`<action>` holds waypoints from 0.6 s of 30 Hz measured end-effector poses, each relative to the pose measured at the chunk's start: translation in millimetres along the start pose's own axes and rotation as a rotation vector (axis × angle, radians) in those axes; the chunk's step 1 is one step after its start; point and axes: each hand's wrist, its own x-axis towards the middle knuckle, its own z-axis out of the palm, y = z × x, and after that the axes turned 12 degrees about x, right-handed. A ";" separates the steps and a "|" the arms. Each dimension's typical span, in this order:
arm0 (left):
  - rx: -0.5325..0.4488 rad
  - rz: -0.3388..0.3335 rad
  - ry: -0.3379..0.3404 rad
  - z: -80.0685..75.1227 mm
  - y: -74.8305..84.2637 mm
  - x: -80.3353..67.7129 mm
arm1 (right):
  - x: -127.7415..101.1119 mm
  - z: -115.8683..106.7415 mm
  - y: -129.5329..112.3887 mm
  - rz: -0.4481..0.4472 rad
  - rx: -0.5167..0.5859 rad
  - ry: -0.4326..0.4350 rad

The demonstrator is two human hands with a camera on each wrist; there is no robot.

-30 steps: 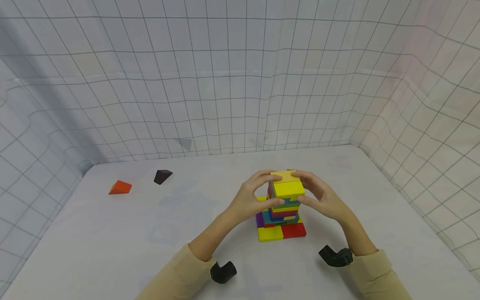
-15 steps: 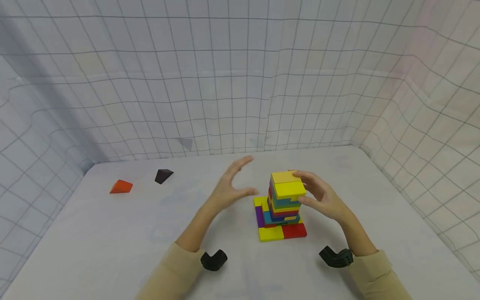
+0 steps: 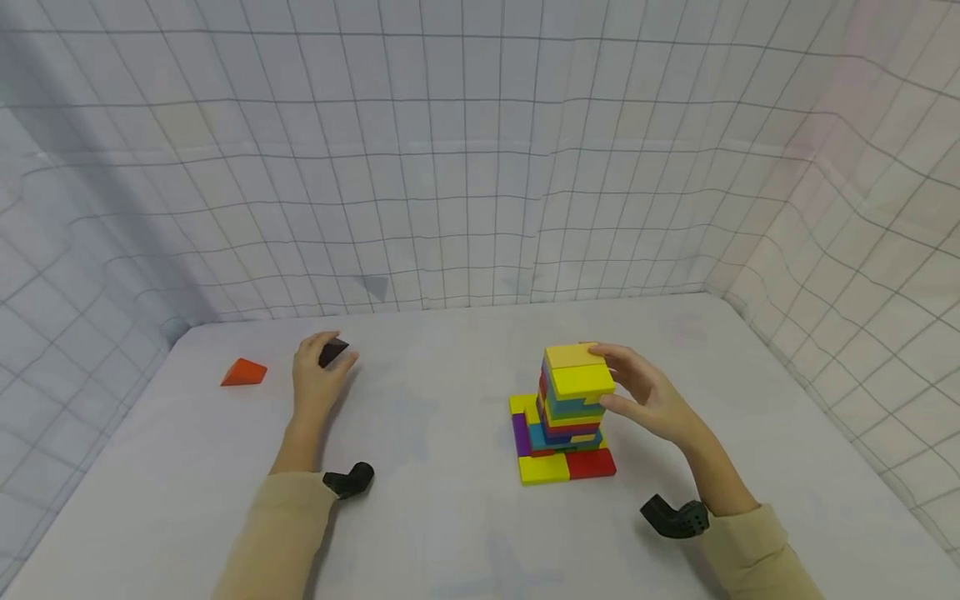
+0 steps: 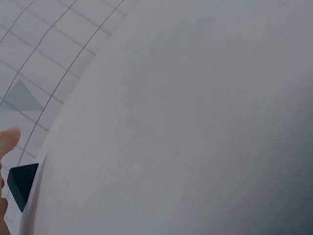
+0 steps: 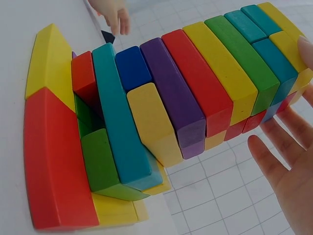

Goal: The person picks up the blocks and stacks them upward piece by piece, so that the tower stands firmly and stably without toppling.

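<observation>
In the head view, a tower of stacked coloured wooden blocks stands upright on a flat base of red, yellow and purple blocks. My right hand rests lightly against the tower's upper right side, fingers relaxed, one fingertip over the top. The right wrist view shows its thumb beside the stack. Far to the left, my left hand is around a small black angular block, fingers spread. Its thumb stands apart from the black block in the left wrist view; contact by the other fingers is unclear.
An orange angular block lies left of my left hand on the white table. A white cloth with a dark grid hangs behind the table and along both sides. Black curved pieces sit at both cuffs.
My left hand has left the top of the tower and crossed left to the black block. My right hand stays at the tower, which has not visibly moved.
</observation>
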 end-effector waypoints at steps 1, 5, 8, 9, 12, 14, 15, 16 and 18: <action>0.017 -0.012 0.016 -1.6 -5.9 -0.2 | 0.2 0.1 0.0 0.001 0.001 0.000; 0.059 -0.018 0.041 -6.2 -19.3 0.5 | 0.8 0.3 0.4 0.002 -0.006 -0.001; 0.095 -0.016 0.006 -8.7 -22.4 3.2 | 0.5 -0.2 1.5 0.000 -0.004 0.003; 0.108 -0.017 -0.008 -9.5 -22.0 4.0 | 0.6 -0.1 1.4 0.000 -0.004 0.004; 0.138 -0.026 -0.041 -10.7 -21.6 5.6 | 0.3 -0.5 2.7 -0.012 -0.001 0.005; 0.152 -0.028 -0.046 -10.3 -21.2 6.3 | 0.2 -0.6 2.8 -0.010 -0.001 0.003; 0.157 -0.022 -0.039 -9.5 -21.1 6.4 | 0.1 -0.8 3.2 -0.013 -0.001 0.002; 0.157 -0.017 -0.032 -8.3 -21.2 6.6 | -0.1 -1.0 3.3 -0.013 0.002 0.001; 0.151 -0.003 -0.022 -5.3 -19.8 7.0 | -0.4 -1.0 2.9 -0.013 0.001 0.000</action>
